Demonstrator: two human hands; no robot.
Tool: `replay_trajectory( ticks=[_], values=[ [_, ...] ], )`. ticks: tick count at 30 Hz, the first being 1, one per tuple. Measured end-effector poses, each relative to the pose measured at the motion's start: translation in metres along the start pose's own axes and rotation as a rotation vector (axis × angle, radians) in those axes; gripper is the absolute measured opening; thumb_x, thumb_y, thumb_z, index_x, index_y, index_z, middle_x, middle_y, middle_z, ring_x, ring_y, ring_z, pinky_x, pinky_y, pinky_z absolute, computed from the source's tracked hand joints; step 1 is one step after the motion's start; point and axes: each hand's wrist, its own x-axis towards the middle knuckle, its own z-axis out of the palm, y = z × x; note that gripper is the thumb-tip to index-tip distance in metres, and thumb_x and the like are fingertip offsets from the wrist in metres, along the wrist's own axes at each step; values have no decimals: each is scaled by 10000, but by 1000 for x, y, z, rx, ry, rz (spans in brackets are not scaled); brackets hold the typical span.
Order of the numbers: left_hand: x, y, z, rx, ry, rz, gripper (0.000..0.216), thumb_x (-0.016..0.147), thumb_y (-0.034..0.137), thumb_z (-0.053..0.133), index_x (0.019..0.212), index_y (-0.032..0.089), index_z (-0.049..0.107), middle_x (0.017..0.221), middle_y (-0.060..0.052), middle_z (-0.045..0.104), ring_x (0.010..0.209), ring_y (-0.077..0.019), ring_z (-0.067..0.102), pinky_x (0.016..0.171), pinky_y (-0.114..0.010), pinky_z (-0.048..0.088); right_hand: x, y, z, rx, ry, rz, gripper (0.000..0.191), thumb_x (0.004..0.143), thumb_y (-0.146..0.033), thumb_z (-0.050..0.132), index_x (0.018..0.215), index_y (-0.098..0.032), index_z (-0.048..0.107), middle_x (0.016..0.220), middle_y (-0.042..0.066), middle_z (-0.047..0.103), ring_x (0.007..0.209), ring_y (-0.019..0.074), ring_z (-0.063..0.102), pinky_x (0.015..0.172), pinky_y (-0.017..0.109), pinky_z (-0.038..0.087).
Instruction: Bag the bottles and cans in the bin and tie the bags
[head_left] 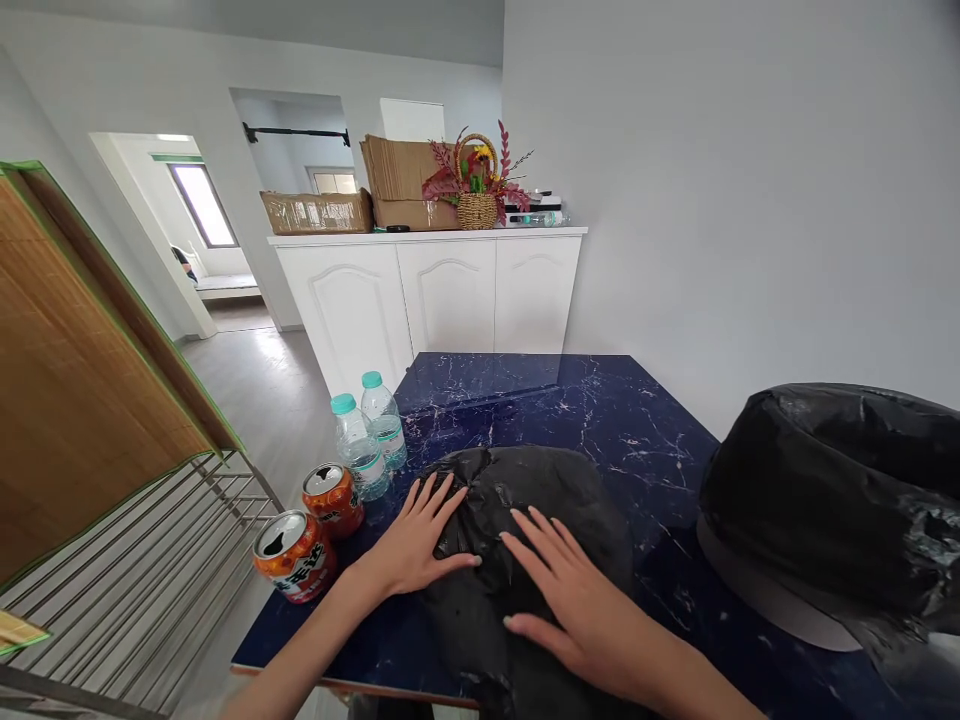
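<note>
A black plastic bag (570, 490) lies spread and fairly flat on the dark blue marbled table (600, 405), its near end hanging over the front edge. My left hand (424, 535) rests palm down on the bag's left side, fingers spread. On its middle lies my right hand (566, 600), also flat with the thumb held apart. To the left of my left hand stand two opened orange soda cans (300, 560) and two plastic water bottles (365, 450) with teal caps, partly filled.
A bin lined with a black bag (810, 500) stands at the right. Beyond the table is a white cabinet (450, 300) bearing cardboard boxes (315, 213) and a flower basket (477, 210). A metal rack (172, 570) with a bamboo mat (90, 370) flanks the left.
</note>
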Motion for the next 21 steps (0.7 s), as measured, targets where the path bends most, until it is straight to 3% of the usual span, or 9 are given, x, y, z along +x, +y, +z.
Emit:
replay_trajectory(
  ticks=[3,6,10,13,17,21],
  values=[
    [-7,0,16,37,59,-51,858,1026,734,489,1728,314,230,1801,-109,209,1661,-402,156,1306,-681,193,-10,-4,12,41,-98,-171,947,1006,-702,589,1731,-373,75,1787,47,57,1631,440,71,1295,711,214],
    [-14,1,25,67,95,-111,807,1061,691,453,1730,303,224,1808,-106,175,1663,-409,132,1304,-694,185,-27,2,33,16,-63,-319,1084,933,-691,705,1702,-445,-19,1758,45,139,1596,451,215,1280,685,281],
    [-22,4,27,92,126,-150,830,1056,687,475,1735,307,189,1809,-112,160,1660,-423,121,1302,-714,166,-54,24,63,-105,81,-277,1103,926,-667,725,1694,-465,-40,1716,36,234,1534,437,370,1262,630,375],
    [-26,9,19,57,86,-168,822,1060,678,480,1734,317,180,1810,-107,142,1659,-430,99,1296,-734,154,-74,44,69,-138,67,-219,1058,964,-632,707,1690,-454,-42,1699,33,262,1497,420,430,1231,587,454],
    [-35,21,-2,-81,-27,-214,714,1112,604,407,1734,353,161,1810,-70,139,1661,-406,80,1288,-746,169,-93,58,49,-2,3,-175,927,966,-537,761,1664,-530,150,1681,-52,312,1496,357,459,1241,493,465],
    [-53,31,-27,-214,43,-130,631,1153,444,377,1736,377,142,1797,-21,242,1667,-315,155,1329,-635,209,-103,48,10,222,-88,-84,604,977,-523,750,1537,-530,524,1594,-67,515,1453,344,541,1226,493,477]
  ],
)
